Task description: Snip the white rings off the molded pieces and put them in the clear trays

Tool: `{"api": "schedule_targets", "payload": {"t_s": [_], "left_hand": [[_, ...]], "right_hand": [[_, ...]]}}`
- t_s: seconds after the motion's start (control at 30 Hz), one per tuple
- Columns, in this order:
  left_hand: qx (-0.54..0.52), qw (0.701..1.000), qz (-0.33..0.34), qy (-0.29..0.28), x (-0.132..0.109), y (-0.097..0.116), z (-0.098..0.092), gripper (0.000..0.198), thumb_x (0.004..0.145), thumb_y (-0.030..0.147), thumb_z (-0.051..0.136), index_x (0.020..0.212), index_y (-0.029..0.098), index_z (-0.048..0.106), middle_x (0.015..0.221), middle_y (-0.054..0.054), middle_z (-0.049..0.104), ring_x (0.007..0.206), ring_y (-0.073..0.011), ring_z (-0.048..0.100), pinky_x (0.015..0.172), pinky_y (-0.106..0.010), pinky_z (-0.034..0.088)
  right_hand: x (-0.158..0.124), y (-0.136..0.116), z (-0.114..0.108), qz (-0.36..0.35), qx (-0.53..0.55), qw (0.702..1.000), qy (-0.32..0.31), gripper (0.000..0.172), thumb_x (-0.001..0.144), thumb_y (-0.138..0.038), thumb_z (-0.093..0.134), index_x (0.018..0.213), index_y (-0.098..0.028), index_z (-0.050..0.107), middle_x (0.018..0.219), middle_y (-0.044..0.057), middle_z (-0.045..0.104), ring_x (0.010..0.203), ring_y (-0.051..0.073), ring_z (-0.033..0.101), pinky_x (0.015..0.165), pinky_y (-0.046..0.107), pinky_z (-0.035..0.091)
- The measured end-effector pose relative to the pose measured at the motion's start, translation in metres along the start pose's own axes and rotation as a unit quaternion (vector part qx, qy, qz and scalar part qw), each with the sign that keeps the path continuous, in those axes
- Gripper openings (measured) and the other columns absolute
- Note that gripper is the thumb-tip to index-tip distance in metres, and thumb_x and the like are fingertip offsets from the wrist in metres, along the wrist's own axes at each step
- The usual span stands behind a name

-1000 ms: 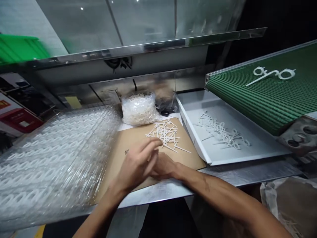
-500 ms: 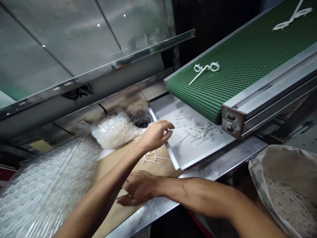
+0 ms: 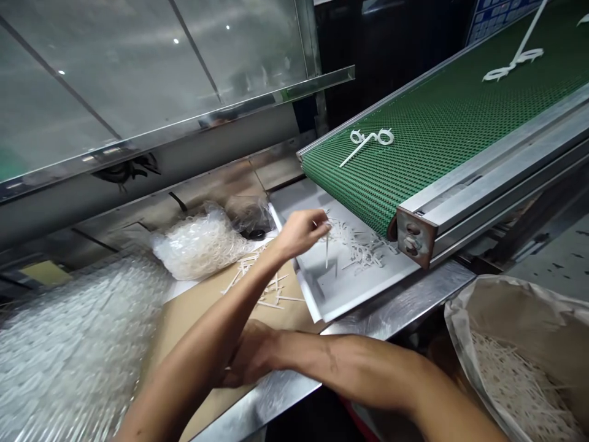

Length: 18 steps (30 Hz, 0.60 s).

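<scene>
My left hand (image 3: 304, 232) reaches over the white tray (image 3: 329, 304), thumb and fingers pinched on a white plastic piece (image 3: 327, 253) whose thin stem hangs down. Beneath its fingertips, a heap of similar white plastic pieces (image 3: 365, 250) lies in the tray. My right hand (image 3: 253, 353) is low over the brown cardboard (image 3: 172, 325), partly covered by my left forearm; its fingers are mostly hidden. Between the arm and the tray, loose white stems (image 3: 276, 288) are scattered on the cardboard.
A green conveyor belt (image 3: 414, 135) ends above the tray, carrying white ringed pieces (image 3: 368, 142). A clear bag of white rings (image 3: 200, 242) sits behind the cardboard. Stacked clear plastic packs (image 3: 78, 344) fill the left. A lined bin (image 3: 464, 325) of white scraps stands lower right.
My left hand has gone further over the tray and now pinches a white plastic piece. My right hand has slipped further behind my left forearm. The camera view has shifted slightly.
</scene>
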<state>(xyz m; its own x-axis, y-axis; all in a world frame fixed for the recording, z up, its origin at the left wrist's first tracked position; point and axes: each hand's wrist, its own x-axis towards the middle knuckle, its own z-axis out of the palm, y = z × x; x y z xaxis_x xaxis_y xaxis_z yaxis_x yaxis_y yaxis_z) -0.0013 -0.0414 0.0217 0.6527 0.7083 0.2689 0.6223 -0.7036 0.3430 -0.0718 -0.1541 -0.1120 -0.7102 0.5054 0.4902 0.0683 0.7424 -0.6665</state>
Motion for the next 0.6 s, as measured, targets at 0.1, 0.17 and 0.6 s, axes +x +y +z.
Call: {"api": "schedule_targets", "payload": {"t_s": [0.1, 0.17, 0.6], "left_hand": [[-0.172, 0.972, -0.081, 0.141, -0.037, -0.021, -0.043, 0.019, 0.089, 0.034, 0.062, 0.088, 0.015, 0.065, 0.073, -0.003, 0.068, 0.066, -0.0143, 0.063, 0.063, -0.024, 0.046], [-0.218, 0.943, -0.13, 0.214, -0.074, -0.043, -0.063, 0.018, 0.084, 0.032, 0.066, 0.086, 0.015, 0.063, 0.07, -0.002, 0.066, 0.064, -0.0132, 0.063, 0.062, -0.023, 0.047], [-0.144, 0.843, -0.402, 0.328, -0.323, -0.128, 0.001, 0.018, 0.077, 0.032, 0.063, 0.082, 0.015, 0.064, 0.072, -0.002, 0.066, 0.066, -0.0163, 0.063, 0.064, -0.026, 0.048]], "right_hand": [[-0.003, -0.002, -0.004, -0.049, -0.097, 0.993, -0.047, 0.036, 0.088, -0.053, 0.062, 0.093, -0.018, 0.066, 0.098, 0.006, 0.075, 0.091, 0.025, 0.07, 0.077, 0.032, 0.055], [-0.004, -0.004, -0.006, -0.055, -0.165, 0.983, -0.061, 0.045, 0.091, -0.059, 0.057, 0.103, -0.016, 0.064, 0.099, 0.009, 0.073, 0.088, 0.026, 0.069, 0.075, 0.034, 0.055], [-0.014, -0.018, 0.012, -0.145, -0.137, 0.973, -0.113, 0.027, 0.091, -0.037, 0.055, 0.107, -0.017, 0.059, 0.092, 0.009, 0.065, 0.081, 0.023, 0.06, 0.076, 0.034, 0.05]]}}
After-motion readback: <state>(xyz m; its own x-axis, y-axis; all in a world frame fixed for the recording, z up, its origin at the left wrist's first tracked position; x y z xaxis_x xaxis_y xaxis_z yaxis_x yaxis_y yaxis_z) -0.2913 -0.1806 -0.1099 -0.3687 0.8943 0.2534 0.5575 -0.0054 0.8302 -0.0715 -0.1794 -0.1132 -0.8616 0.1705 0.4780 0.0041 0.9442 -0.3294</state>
